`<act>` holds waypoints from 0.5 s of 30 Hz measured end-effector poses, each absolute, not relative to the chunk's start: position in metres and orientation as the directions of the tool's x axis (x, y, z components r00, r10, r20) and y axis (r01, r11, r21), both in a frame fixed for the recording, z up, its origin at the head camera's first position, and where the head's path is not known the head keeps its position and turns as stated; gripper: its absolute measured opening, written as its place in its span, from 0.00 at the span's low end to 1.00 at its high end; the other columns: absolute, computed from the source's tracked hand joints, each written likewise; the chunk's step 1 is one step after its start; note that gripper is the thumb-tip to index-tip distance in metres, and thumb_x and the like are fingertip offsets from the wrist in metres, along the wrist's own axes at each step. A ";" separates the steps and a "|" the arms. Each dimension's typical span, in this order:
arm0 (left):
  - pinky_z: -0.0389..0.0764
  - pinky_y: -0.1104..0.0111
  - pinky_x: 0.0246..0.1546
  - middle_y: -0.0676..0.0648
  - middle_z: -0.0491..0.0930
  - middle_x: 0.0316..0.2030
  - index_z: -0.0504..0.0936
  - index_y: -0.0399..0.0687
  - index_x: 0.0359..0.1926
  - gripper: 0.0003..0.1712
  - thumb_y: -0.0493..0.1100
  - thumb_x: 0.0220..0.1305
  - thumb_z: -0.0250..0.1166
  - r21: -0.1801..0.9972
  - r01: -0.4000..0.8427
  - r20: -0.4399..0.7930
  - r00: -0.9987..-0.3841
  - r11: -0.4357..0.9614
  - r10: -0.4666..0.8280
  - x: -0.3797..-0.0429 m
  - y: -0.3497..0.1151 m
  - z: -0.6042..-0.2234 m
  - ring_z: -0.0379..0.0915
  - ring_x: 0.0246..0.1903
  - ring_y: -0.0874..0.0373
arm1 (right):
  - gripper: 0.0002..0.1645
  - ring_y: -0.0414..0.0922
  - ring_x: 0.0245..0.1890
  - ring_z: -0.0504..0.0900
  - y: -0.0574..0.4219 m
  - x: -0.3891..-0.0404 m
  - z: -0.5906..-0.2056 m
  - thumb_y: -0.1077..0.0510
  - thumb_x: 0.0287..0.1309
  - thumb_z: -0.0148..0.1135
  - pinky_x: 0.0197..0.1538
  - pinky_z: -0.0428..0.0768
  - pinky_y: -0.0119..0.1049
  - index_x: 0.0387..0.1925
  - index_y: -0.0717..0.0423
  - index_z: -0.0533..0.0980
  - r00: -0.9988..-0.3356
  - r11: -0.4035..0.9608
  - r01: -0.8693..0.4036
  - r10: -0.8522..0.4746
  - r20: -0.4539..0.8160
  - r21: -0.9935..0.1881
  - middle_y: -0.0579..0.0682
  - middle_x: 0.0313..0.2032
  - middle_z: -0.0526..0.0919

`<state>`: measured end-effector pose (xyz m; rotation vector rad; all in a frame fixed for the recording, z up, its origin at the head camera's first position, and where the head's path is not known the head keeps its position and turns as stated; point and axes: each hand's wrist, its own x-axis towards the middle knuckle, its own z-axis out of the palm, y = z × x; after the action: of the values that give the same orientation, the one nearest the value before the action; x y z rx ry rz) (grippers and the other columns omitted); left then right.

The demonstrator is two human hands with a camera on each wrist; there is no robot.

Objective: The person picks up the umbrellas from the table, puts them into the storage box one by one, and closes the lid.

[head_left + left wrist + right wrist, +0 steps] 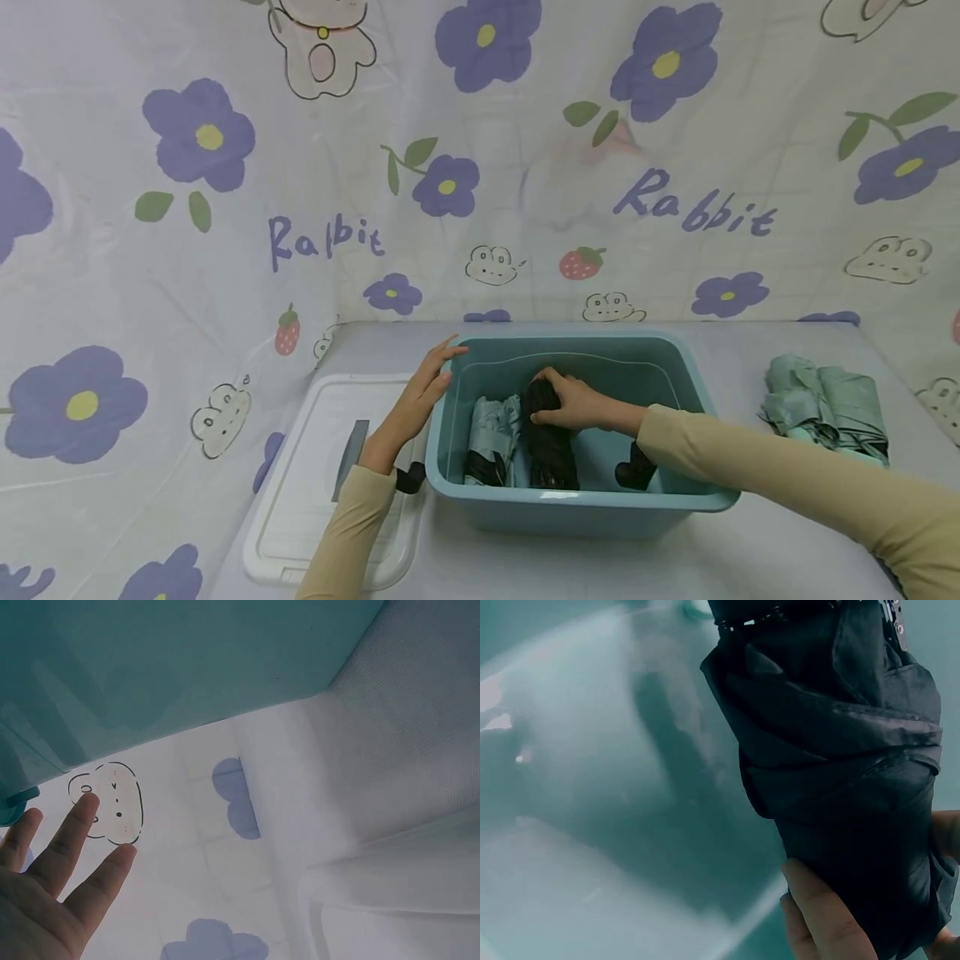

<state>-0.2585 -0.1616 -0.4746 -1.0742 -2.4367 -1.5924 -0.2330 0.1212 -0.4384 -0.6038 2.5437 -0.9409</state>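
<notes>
Fingers [552, 377] of my right hand [577, 407] gripped a black umbrella [551, 454] inside the blue tub [585, 500] in the head view, a pale bundle [495, 425] crowding its left; a white lid [300, 508] and green bundles [832, 404] flanked the tub. The left wrist view showed my left hand [41, 911] straight-fingered near the tub. From the right wrist, the umbrella partly hid my fingers.

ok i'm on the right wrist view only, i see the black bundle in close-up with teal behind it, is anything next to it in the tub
Observer: Yes, a pale blue-green bundle lies on the left of the black bundle, going by the head view.
Operator: what's on the table left of the tub
Observer: A white lid, lying flat.
Operator: and to the right
Observer: Two folded green bundles, side by side.
</notes>
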 end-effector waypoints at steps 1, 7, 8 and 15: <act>0.51 0.41 0.62 0.44 0.43 0.72 0.59 0.46 0.68 0.24 0.43 0.74 0.39 0.795 0.560 0.381 -0.761 0.234 0.526 -0.256 -0.160 -0.471 0.39 0.71 0.48 | 0.33 0.58 0.49 0.71 0.121 -0.232 -0.440 0.52 0.59 0.59 0.47 0.72 0.52 0.60 0.61 0.60 -0.842 0.689 -0.263 -0.506 -0.188 -0.676 0.65 0.51 0.71; 0.51 0.40 0.62 0.38 0.43 0.71 0.59 0.37 0.66 0.24 0.38 0.73 0.39 0.806 0.548 0.366 -0.760 0.225 0.537 -0.240 -0.155 -0.450 0.39 0.70 0.40 | 0.33 0.57 0.47 0.73 0.116 -0.234 -0.449 0.53 0.58 0.60 0.46 0.74 0.50 0.60 0.63 0.60 -0.836 0.690 -0.248 -0.507 -0.210 -0.679 0.65 0.49 0.71; 0.50 0.40 0.62 0.39 0.43 0.71 0.59 0.36 0.66 0.24 0.39 0.73 0.39 0.807 0.546 0.366 -0.762 0.225 0.535 -0.239 -0.155 -0.449 0.39 0.70 0.40 | 0.33 0.57 0.47 0.73 0.115 -0.235 -0.450 0.54 0.58 0.60 0.46 0.74 0.50 0.59 0.64 0.60 -0.837 0.690 -0.243 -0.505 -0.213 -0.681 0.65 0.49 0.71; 0.49 0.40 0.63 0.43 0.44 0.71 0.60 0.38 0.66 0.25 0.44 0.74 0.39 0.807 0.548 0.376 -0.763 0.220 0.525 -0.243 -0.156 -0.453 0.39 0.70 0.42 | 0.33 0.57 0.50 0.71 0.102 -0.242 -0.460 0.54 0.58 0.61 0.50 0.71 0.52 0.59 0.62 0.59 -0.840 0.714 -0.159 -0.460 -0.286 -0.682 0.66 0.51 0.69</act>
<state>-0.2428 -0.1562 -0.4530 -1.0726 -2.4359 -1.6270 -0.2417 0.1022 -0.4597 -0.4762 2.4796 -0.9295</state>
